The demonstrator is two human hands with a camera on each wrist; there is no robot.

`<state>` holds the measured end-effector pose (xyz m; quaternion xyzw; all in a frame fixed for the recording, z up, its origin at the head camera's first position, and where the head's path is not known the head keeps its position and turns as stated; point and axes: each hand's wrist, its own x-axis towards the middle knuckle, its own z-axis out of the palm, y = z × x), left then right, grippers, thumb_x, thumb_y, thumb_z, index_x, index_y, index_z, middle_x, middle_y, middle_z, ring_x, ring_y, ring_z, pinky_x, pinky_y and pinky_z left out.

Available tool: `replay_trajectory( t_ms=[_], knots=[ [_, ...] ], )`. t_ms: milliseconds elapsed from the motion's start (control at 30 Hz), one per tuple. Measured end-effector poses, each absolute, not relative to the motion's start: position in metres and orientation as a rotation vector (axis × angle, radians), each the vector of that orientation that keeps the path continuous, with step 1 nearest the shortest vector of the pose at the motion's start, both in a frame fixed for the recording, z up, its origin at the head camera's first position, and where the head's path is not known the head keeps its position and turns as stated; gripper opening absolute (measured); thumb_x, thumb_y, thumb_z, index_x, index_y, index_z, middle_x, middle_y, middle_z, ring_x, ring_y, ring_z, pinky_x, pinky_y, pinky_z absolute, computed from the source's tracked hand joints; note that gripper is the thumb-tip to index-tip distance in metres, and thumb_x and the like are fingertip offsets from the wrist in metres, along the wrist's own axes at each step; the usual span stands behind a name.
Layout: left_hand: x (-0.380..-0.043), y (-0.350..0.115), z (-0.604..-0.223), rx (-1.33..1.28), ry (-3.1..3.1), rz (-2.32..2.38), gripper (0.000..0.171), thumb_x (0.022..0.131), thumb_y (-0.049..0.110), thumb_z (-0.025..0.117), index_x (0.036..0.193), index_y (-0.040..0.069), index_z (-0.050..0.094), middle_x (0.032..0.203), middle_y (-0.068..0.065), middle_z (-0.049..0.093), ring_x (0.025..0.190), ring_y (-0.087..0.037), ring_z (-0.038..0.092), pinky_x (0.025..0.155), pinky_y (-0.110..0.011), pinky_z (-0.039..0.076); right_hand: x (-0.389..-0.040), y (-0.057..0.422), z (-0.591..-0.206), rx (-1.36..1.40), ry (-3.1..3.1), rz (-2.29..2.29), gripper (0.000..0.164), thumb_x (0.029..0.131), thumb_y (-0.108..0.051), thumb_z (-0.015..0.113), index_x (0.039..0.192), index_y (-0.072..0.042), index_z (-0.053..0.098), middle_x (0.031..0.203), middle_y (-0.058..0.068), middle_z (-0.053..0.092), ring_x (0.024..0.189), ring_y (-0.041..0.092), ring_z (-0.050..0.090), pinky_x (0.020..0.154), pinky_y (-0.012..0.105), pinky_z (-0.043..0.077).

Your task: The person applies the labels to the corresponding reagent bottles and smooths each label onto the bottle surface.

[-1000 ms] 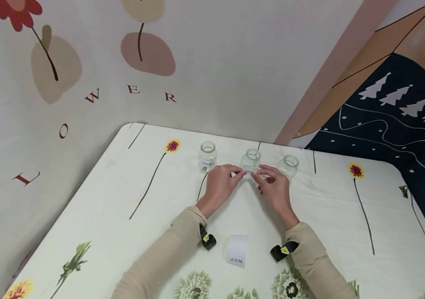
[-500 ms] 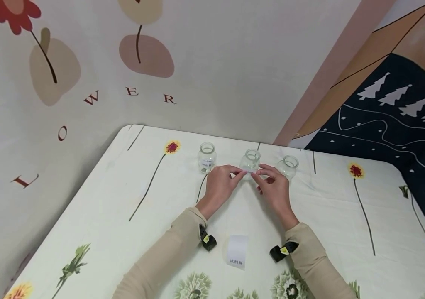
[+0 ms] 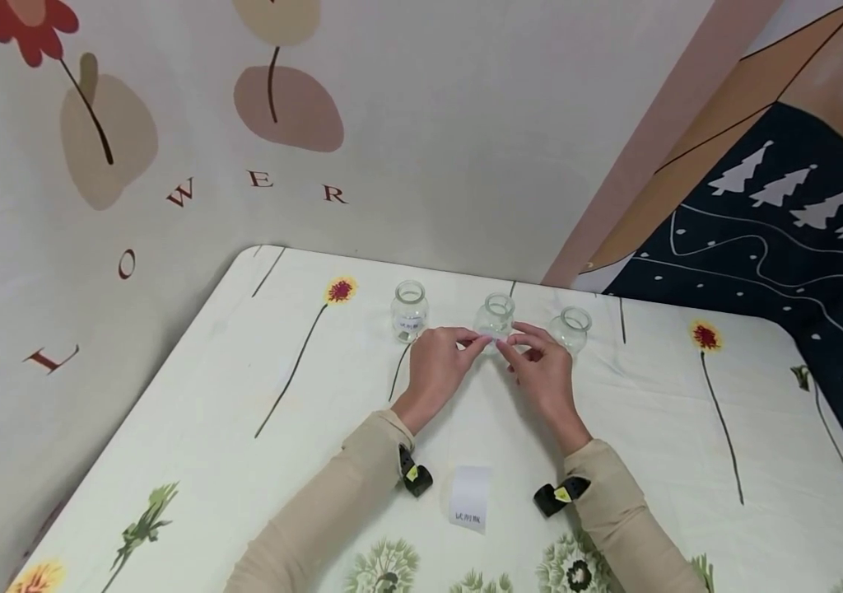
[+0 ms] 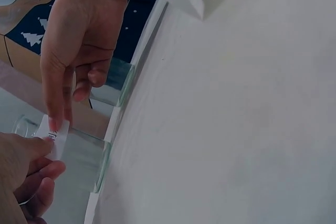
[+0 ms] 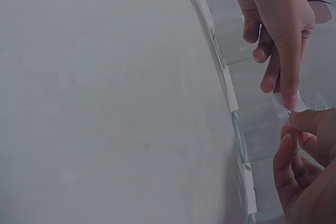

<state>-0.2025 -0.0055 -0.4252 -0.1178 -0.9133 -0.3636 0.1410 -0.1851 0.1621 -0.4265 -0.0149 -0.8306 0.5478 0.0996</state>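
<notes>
Three clear glass jars stand in a row at the back of the table. Both hands meet at the front of the middle jar, around a small white label with dark print. My left hand pinches one end between thumb and index finger. The other end is between the thumb and fingers of my right hand. In the right wrist view both thumbs lie on the printed face of the label, partly covering it. The left jar bears a similar label; the right jar stands just beyond my right fingers.
A white sheet with printed characters lies between my forearms. A flower-patterned cloth covers the table. Behind the jars rises a printed wall hanging. Black camera straps sit at my wrists.
The hands stay almost in place at the middle jar, still on the label. Their fingertips have shifted very slightly, and less of the label shows between the thumbs in the head view.
</notes>
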Motion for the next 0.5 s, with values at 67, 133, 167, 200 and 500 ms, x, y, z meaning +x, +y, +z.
replay_trajectory(
  t_ms=[67, 133, 167, 200, 500],
  knots=[
    [-0.2021, -0.0048, -0.4247, -0.334, -2.634, -1.06, 0.024, 0.096, 0.036, 0.076, 0.097, 0.014, 0.085, 0.083, 0.003, 0.079, 0.062, -0.008, 0.065, 0.05, -0.02, 0.038, -0.1854, 0.1622, -0.426, -0.05, -2.459, 1.617, 0.019, 0.093, -0.016, 0.08, 0.095, 0.003, 0.078, 0.135, 0.011, 0.066, 0.059, 0.001, 0.061, 0.053, 0.018, 0.049],
    [-0.2017, -0.0043, -0.4243, -0.329, -2.635, -1.074, 0.024, 0.096, 0.036, 0.076, 0.097, 0.013, 0.085, 0.081, 0.002, 0.078, 0.062, -0.008, 0.065, 0.049, -0.02, 0.038, -0.1858, 0.1621, -0.4257, -0.054, -2.465, 1.617, 0.019, 0.093, -0.016, 0.08, 0.095, 0.002, 0.078, 0.135, 0.011, 0.065, 0.059, 0.001, 0.062, 0.053, 0.018, 0.048],
    [-0.2015, -0.0042, -0.4242, -0.327, -2.634, -1.083, 0.025, 0.095, 0.036, 0.076, 0.098, 0.013, 0.085, 0.08, 0.002, 0.078, 0.061, -0.007, 0.064, 0.049, -0.02, 0.038, -0.186, 0.1621, -0.4256, -0.056, -2.466, 1.616, 0.019, 0.093, -0.017, 0.08, 0.096, 0.002, 0.078, 0.135, 0.011, 0.065, 0.06, 0.002, 0.062, 0.053, 0.017, 0.048],
    [-0.2013, -0.0041, -0.424, -0.321, -2.635, -1.085, 0.026, 0.095, 0.036, 0.076, 0.098, 0.012, 0.085, 0.08, 0.002, 0.078, 0.06, -0.007, 0.064, 0.049, -0.02, 0.038, -0.1862, 0.1622, -0.4254, -0.058, -2.468, 1.615, 0.019, 0.094, -0.017, 0.079, 0.096, 0.002, 0.078, 0.136, 0.01, 0.065, 0.06, 0.002, 0.062, 0.053, 0.017, 0.048],
    [-0.2042, -0.0071, -0.4268, -0.333, -2.605, -1.151, 0.041, 0.091, 0.033, 0.081, 0.119, 0.003, 0.077, 0.104, -0.008, 0.078, 0.064, -0.011, 0.064, 0.062, -0.028, 0.053, -0.188, 0.1621, -0.4246, -0.057, -2.46, 1.634, 0.02, 0.093, -0.016, 0.08, 0.096, 0.003, 0.077, 0.135, 0.011, 0.066, 0.061, 0.002, 0.062, 0.055, 0.017, 0.05]
  ],
)
